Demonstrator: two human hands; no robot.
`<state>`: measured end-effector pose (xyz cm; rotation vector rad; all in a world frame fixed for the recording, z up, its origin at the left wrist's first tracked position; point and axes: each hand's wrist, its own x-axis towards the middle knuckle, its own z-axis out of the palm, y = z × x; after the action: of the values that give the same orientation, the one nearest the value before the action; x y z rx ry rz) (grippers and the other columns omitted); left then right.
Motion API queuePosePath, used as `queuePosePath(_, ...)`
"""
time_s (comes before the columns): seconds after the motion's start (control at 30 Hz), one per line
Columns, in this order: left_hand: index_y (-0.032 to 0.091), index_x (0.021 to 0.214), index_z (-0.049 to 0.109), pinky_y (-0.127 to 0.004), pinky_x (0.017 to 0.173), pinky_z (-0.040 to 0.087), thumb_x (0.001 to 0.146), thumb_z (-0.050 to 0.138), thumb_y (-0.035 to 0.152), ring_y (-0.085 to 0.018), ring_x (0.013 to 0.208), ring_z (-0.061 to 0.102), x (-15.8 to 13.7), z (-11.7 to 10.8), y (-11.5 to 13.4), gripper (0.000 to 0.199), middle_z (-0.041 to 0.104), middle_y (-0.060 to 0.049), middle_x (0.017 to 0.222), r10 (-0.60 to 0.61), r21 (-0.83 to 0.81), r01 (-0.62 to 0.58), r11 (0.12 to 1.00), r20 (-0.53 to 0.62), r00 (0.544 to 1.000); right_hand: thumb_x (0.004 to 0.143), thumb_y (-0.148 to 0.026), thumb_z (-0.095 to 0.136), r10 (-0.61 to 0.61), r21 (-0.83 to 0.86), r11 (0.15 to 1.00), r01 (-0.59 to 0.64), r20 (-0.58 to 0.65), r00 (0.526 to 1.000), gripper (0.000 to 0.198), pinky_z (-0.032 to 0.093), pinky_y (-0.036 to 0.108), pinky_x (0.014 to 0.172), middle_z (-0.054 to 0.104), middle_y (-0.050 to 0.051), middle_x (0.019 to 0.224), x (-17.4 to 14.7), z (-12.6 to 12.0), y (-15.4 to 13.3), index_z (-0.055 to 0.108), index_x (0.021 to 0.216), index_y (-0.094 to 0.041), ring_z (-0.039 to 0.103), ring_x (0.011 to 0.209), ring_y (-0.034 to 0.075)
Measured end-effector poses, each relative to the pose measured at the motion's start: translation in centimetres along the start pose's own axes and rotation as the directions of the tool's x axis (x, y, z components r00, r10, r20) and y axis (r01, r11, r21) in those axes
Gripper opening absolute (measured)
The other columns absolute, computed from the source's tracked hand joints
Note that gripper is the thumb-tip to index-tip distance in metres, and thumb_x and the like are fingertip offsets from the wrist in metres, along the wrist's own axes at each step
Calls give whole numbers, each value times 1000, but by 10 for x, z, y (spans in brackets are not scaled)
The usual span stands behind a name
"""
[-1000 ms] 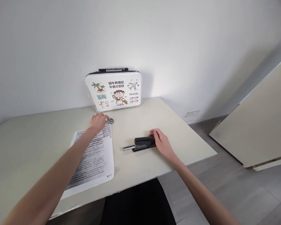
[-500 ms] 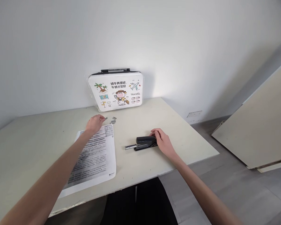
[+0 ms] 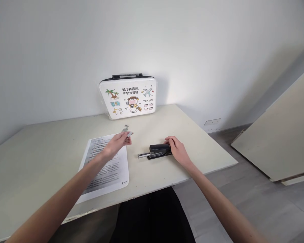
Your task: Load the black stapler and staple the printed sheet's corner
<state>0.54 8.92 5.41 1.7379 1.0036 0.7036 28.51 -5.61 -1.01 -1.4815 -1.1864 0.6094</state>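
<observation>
My left hand point(image 3: 118, 142) pinches a strip of staples point(image 3: 129, 134) between thumb and fingers, above the top right corner of the printed paper point(image 3: 111, 173). Just beyond it, more staple strips point(image 3: 126, 128) lie on the table. To the right, a black stapler point(image 3: 159, 149) lies on its side of the table with its metal staple tray point(image 3: 143, 155) sticking out toward the left. My right hand point(image 3: 176, 149) is closed around the stapler's rear end, and its fingertips are partly hidden.
A white carry case point(image 3: 131, 99) with cartoon prints stands at the back of the pale table point(image 3: 48, 152), against the wall. The table's front edge is chipped. A pale panel point(image 3: 278, 141) leans at the right above the grey floor point(image 3: 218, 199).
My left hand has moved right and a little nearer to the stapler, carrying the staple strip away from the loose ones. My right hand keeps its hold on the stapler.
</observation>
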Motion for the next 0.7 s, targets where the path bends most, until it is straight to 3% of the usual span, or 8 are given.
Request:
queuePosePath(0.27, 17, 114, 75, -43, 95, 57, 92, 68, 54, -16, 81, 66, -26, 30, 16, 43, 63, -3, 90, -45, -200, 73, 977, 138, 989, 103, -50, 38, 0, -3, 1000, 0, -6, 1000, 33, 51, 42, 94, 78, 6, 101, -1, 0, 0, 62, 104, -27, 72, 100, 26)
queuePosePath(0.4, 19, 95, 78, -41, 102, 54, 90, 73, 55, -17, 88, 67, -34, 34, 23, 36, 69, -5, 96, -76, -229, 123, 966, 203, 976, 103, -50, 38, -2, -4, 1000, 2, -2, 1000, 34, 51, 42, 95, 78, 6, 100, -1, 0, 1, 62, 105, -27, 72, 100, 26)
queuePosePath(0.47, 21, 90, 78, -40, 105, 51, 90, 72, 55, -20, 97, 68, -39, 35, 26, 35, 73, -6, 97, -82, -131, 109, 985, 195, 977, 104, -50, 38, -4, -5, 1000, 4, -3, 1000, 34, 50, 42, 96, 78, 6, 102, -1, -1, 2, 63, 105, -27, 72, 100, 26)
queuePosePath(0.57, 25, 103, 80, -39, 101, 53, 93, 67, 56, -24, 100, 71, -47, 36, 26, 36, 76, -4, 93, -46, 100, 31, 994, 142, 989, 103, -49, 38, 1, -6, 1000, -1, -1, 1000, 33, 50, 43, 97, 78, 6, 102, -1, 0, 3, 63, 106, -27, 72, 101, 26)
queuePosePath(0.7, 27, 111, 78, -38, 88, 55, 96, 59, 56, -24, 89, 72, -57, 41, 16, 38, 77, -6, 106, 147, 374, -174, 911, 99, 984, 103, -50, 39, 5, -2, 1000, -5, 9, 1000, 33, 51, 42, 95, 78, 6, 102, -1, -1, 3, 63, 106, -28, 72, 102, 27)
